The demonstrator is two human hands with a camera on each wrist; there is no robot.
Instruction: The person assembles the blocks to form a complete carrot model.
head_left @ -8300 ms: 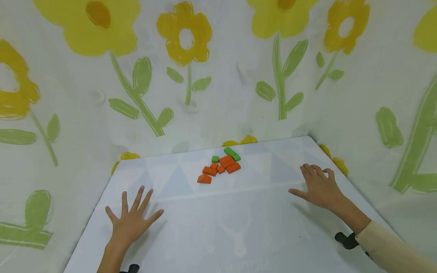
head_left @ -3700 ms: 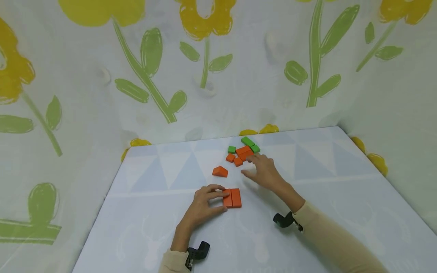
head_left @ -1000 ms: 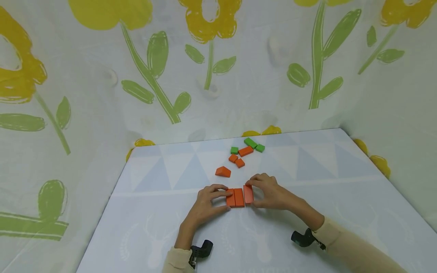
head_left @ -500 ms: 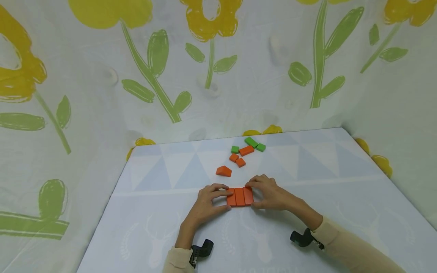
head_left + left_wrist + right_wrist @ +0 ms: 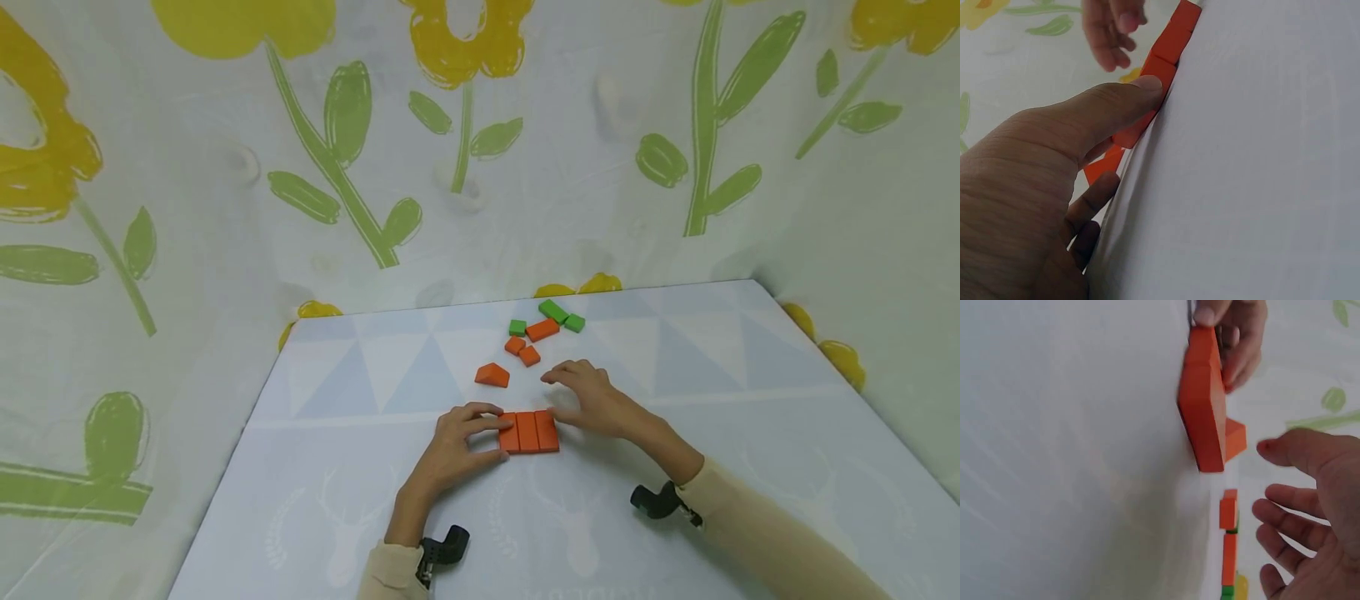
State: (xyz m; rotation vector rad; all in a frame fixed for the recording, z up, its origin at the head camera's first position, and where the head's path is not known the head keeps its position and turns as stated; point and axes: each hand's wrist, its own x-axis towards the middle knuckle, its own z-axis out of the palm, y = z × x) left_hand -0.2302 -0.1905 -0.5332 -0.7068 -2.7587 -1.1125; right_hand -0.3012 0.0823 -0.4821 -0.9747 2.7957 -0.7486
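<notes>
Three flat orange rectangular blocks [image 5: 528, 432] lie side by side in a row on the table, long sides together. My left hand [image 5: 455, 446] grips the leftmost block [image 5: 1141, 119], thumb on its near end and fingers at its far end. Just right of and above the row, my right hand [image 5: 600, 400] is held with fingers spread, nothing between them. In the right wrist view its fingers [image 5: 1291, 519] are apart from the row. Behind the row sits an orange block with sloping sides [image 5: 492, 376].
Farther back lie two small orange blocks [image 5: 529, 356] and an orange rectangular block [image 5: 542, 330]. Around them are a small green block [image 5: 517, 327], a longer green one [image 5: 553, 312] and another green one [image 5: 574, 322]. A flowered cloth [image 5: 525, 217] hangs behind the white table [image 5: 360, 492].
The third orange block came from the back pile and was pushed against the other two. My right hand has since let go of it and moved up and away. The left hand stayed.
</notes>
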